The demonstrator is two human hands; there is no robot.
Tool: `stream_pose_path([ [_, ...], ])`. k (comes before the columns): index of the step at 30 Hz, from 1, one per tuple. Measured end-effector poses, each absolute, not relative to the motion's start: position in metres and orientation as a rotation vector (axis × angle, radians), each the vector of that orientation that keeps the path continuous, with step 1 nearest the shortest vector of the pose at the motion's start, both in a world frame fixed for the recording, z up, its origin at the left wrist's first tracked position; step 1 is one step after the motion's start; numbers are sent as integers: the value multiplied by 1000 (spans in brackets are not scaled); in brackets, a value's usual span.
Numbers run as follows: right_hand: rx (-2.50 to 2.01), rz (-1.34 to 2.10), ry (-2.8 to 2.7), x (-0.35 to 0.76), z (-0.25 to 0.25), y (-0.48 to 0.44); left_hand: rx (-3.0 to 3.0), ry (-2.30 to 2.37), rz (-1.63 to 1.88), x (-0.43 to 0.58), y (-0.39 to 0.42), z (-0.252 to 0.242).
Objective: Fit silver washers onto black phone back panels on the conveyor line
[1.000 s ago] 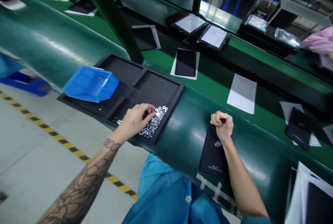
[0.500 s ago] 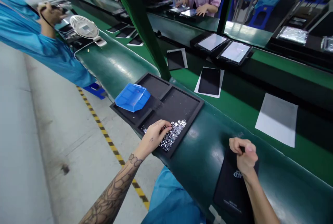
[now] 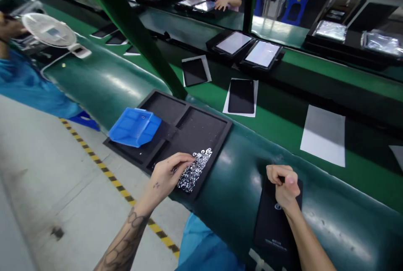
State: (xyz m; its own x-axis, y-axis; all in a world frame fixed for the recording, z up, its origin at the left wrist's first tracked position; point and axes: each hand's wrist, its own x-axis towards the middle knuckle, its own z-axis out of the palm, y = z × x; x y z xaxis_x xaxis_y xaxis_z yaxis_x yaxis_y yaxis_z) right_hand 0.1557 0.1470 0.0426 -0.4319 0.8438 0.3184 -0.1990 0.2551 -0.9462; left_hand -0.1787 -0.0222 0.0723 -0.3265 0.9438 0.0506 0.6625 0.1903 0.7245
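My left hand (image 3: 168, 174) is at the pile of small shiny metal parts (image 3: 195, 170) in the black compartment tray (image 3: 222, 136). Its thumb and fingers are pinched together at the pile's left edge; whatever lies between the fingertips is too small to make out. Over the upper end of a black tablet-like panel (image 3: 272, 224) with a pale logo, my right hand (image 3: 285, 182) is held with curled fingers, and anything inside them is hidden. A blue plastic bin (image 3: 135, 126) rests tilted on the tray's left part.
A green slanted post (image 3: 138, 40) rises behind the tray. Beyond lie black panels on white sheets (image 3: 241, 96), a bare white sheet (image 3: 324, 136) and two lit screens (image 3: 262, 53). A white fan (image 3: 48, 30) stands at left near a person's blue sleeve (image 3: 28, 82). Across, a person in pink handles devices.
The view has shifted, so the tray, bin and fan appear further left. My left hand stays at the metal parts, its fingertips pinched. My right hand remains curled above the black panel.
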Motion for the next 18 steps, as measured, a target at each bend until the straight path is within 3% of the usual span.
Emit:
stream_pose_path([
  [7, -639, 1380, -1546, 162, 40, 144, 1361, 1685, 954, -105, -2, 75],
  [13, -623, 1340, -1543, 161, 28, 141, 1135, 1368, 841, 0, -13, 53],
  [18, -582, 1429, -1523, 156, 39, 150, 831, 1192, 798, 27, -29, 41],
])
